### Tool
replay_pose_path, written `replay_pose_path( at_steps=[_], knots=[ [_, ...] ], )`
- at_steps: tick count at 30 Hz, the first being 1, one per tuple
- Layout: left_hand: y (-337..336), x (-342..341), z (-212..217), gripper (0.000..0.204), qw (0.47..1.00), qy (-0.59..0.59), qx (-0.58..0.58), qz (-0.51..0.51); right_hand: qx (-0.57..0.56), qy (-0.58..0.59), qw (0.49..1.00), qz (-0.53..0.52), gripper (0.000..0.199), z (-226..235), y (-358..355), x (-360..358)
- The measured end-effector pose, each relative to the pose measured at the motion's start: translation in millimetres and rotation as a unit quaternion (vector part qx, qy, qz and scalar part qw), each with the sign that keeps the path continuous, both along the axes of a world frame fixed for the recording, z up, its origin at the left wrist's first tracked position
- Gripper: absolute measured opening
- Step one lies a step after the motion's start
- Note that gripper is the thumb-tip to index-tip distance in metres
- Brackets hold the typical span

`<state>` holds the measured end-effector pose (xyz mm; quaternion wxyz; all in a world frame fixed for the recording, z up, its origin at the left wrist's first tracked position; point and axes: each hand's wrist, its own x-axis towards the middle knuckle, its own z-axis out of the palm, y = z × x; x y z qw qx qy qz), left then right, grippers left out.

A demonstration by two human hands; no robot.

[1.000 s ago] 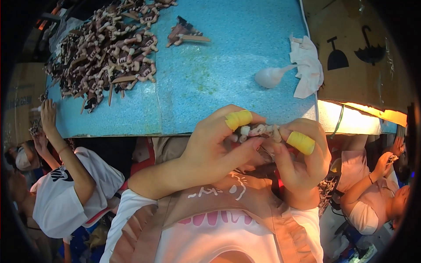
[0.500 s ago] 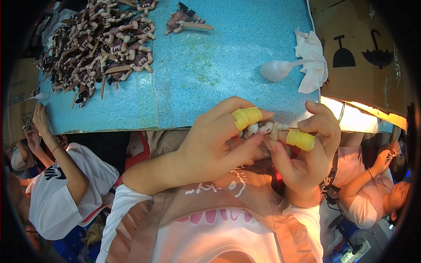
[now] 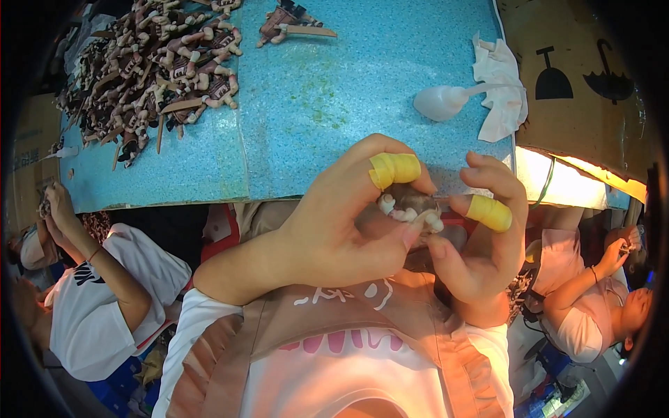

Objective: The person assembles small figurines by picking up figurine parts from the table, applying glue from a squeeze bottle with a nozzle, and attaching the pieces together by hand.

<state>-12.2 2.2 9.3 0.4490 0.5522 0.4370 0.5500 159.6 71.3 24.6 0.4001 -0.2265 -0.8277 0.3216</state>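
In front of my chest, my left hand [image 3: 341, 209] pinches a small brown and cream figurine [image 3: 417, 207] between thumb and fingers. Yellow tape wraps one of its fingers, and part of the figurine is hidden behind them. Just to the right, my right hand [image 3: 491, 244] has its thumb and taped forefinger parted with nothing between them. Its thumb tip comes close to the figurine's lower end; whether they touch I cannot tell. Beyond my hands stretches the blue tabletop [image 3: 293, 153]. A heap of similar figurines [image 3: 157, 70] with flat wooden-coloured pieces lies at the far left.
A separate figurine [image 3: 289, 24] lies at the table's far middle. To the right, a white squeeze bottle [image 3: 440, 103] points its thin nozzle across a crumpled tissue [image 3: 503, 111]. Beside the table stands a cardboard box [image 3: 568, 42]. One person [image 3: 97, 292] sits left, another [image 3: 582, 303] right.
My right thumb and forefinger have come off the figurine and spread apart. The figurine has turned in my left hand, showing a broader brown side.
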Motion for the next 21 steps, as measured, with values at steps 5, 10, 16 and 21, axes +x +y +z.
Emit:
replay_pose_path(
  at_steps=[5,10,16,21],
  knots=[
    [2.8,0.8,-2.0,0.031,0.996,0.064,0.056,0.011,-0.089,0.020,0.993,0.080,0.026,-6.2,4.7,0.2],
    [5.1,1.5,-7.6,0.033,0.978,0.147,0.140,0.043,-0.113,0.009,0.992,0.057,0.020,-2.4,1.9,-1.7],
    [3.9,3.1,-11.2,0.034,0.975,0.173,0.133,0.048,-0.084,-0.075,0.993,0.031,0.021,1.6,1.1,-2.0],
    [3.5,4.1,-10.8,0.029,0.988,0.121,0.076,0.053,-0.082,-0.083,0.993,0.001,0.025,-2.7,-1.8,-2.9]
  ],
)
